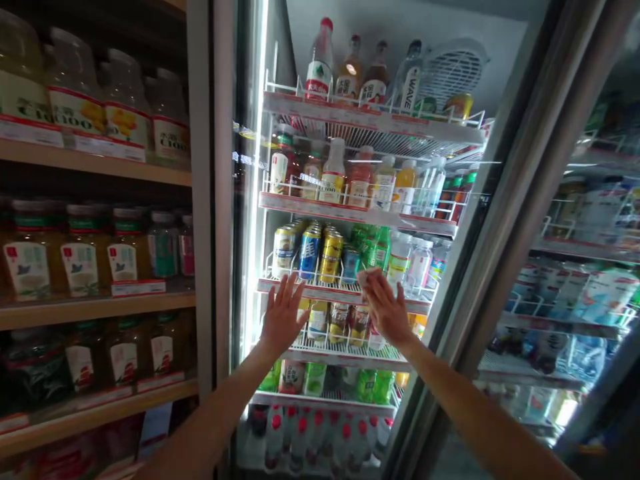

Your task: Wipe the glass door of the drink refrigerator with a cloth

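Observation:
My left hand (284, 312) is raised before the drinks cooler (360, 213), fingers spread. It appears to rest flat against the glass door (250, 157), which carries faint reflections. To its right, my right hand (387, 308) presses a small pale folded cloth (367, 275) toward the glass, level with the can shelf. Whether the cloth is fabric or paper I cannot tell. Behind my hands stand a blue can (309, 252), a gold can (331, 257) and green bottles (376, 248) on a white wire shelf.
Wooden shelving (100, 308) with rows of juice bottles (125, 250) stands at the left, beside a grey upright post (203, 200). A metal door frame (520, 193) slants along the right, with another stocked cooler section (585, 320) past it. Red-capped bottles (300, 440) fill the cooler's bottom.

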The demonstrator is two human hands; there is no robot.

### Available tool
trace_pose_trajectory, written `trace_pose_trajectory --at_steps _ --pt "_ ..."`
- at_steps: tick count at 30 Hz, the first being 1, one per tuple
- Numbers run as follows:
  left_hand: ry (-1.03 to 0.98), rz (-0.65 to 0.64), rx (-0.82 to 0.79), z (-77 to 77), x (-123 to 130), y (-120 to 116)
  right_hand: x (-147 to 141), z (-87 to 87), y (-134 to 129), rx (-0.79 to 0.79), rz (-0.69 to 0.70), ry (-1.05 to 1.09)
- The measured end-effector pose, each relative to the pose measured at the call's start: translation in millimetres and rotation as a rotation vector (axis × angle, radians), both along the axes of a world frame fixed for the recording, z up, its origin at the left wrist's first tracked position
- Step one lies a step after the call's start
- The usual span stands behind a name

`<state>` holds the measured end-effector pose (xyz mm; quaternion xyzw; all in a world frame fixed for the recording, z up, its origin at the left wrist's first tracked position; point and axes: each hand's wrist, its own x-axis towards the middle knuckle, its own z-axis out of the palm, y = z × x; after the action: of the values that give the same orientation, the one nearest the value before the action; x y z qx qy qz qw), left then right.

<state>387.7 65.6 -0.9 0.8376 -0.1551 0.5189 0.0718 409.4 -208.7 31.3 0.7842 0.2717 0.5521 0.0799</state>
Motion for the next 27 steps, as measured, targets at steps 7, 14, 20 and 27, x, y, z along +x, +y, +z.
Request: trace_pose_trajectory --at_steps 7,14,20,27 --pt "-0.010 -0.026 0.032 4.4 -1.7 -25.0 -4.9 -5.1 -38.1 0.074 -0.076 -0.035" --pt "-0.009 -0.046 0.022 6.1 2.0 -32.8 2.5 -4.1 -77.1 0.377 -0.179 -0.161" --pt "-0.037 -0.047 0.005 7.5 7.1 -28.3 -2.2 -19.7 -101.3 0.337 -0.202 -0.074" --pt "-0.078 0.001 -0.056 24.4 17.6 -15.0 -0.8 -16.1 -75.4 0.343 -0.173 -0.089"
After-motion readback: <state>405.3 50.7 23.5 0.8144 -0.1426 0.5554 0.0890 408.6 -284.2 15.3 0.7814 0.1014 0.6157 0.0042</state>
